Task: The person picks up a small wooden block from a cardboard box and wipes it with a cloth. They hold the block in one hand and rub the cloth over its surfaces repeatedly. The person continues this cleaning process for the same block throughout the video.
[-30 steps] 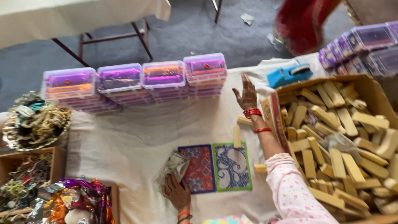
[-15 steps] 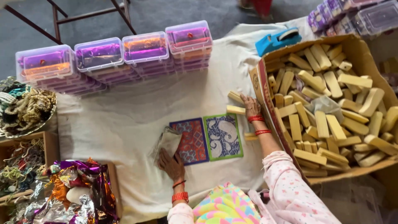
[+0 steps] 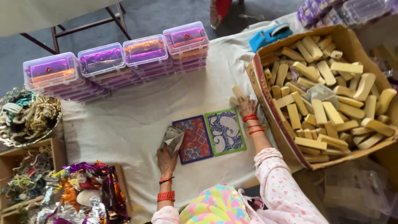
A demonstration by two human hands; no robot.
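Hands have both shifted since a moment back: the right hand (image 3: 247, 107), raised high near the box edge a second ago, is now down on the cloth (image 3: 137, 120), fingers closing on pale wooden blocks (image 3: 237, 94) just beside the cardboard box (image 3: 265, 89). Left hand (image 3: 166, 159) stays low, gripping a crumpled grey cloth rag (image 3: 173, 139) against the red patterned tile (image 3: 193, 139). Green-bordered tile (image 3: 225, 131) lies touching it on the right, between the two hands. Box is heaped with more blocks (image 3: 327, 99). Behind, a row of clear purple-lidded cases (image 3: 120, 60) lines the far edge, a blue tape dispenser (image 3: 269, 35) by the box corner. Left side: a tray of cords (image 3: 29, 116), shiny foil wrappers (image 3: 83, 186). Nothing blocks either hand.
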